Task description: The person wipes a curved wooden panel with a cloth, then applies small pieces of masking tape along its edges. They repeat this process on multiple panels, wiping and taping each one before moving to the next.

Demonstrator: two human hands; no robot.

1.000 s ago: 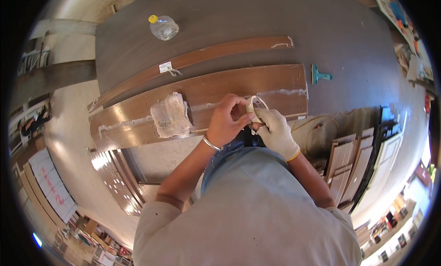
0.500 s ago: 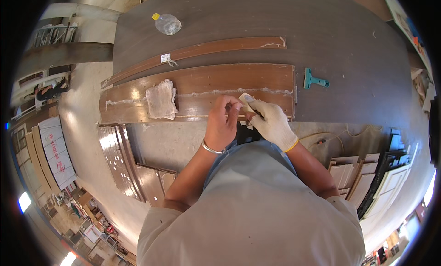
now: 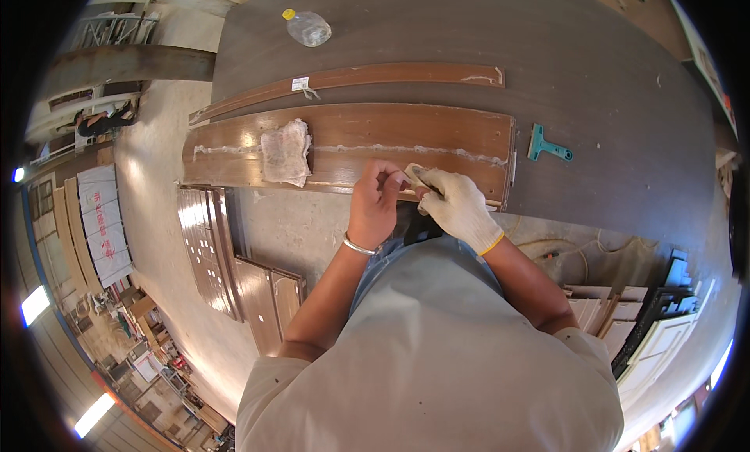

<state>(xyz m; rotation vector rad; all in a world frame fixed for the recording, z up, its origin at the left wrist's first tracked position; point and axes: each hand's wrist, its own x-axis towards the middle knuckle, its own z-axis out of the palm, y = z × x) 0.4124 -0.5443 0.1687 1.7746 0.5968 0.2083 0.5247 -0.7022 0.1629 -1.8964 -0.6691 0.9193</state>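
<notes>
My bare left hand (image 3: 375, 206), with a silver bangle at the wrist, pinches close to the fingertips of my right hand. What sits in that pinch is too small to make out. My right hand (image 3: 455, 206) wears a white knit glove with a yellow cuff. Its fingers are closed round a small pale roll (image 3: 412, 172) that looks like tape, mostly hidden by the glove. Both hands are over the near edge of a brown wooden panel (image 3: 351, 128), which carries a ragged whitish strip along its length. A crumpled off-white cloth (image 3: 286, 153) lies on the panel, left of my hands.
A teal scraper (image 3: 549, 144) rests on the dark table (image 3: 617, 116) right of the panel. Beyond the panel lie a narrow brown strip (image 3: 406, 74) and a clear bottle with a yellow cap (image 3: 309, 28). Boards (image 3: 211, 249) stand at lower left, more panels (image 3: 648, 331) at lower right.
My view has shifted, so the table and its things appear farther right. The pale roll has turned and shows less; my hands stay together at the panel's near edge.
</notes>
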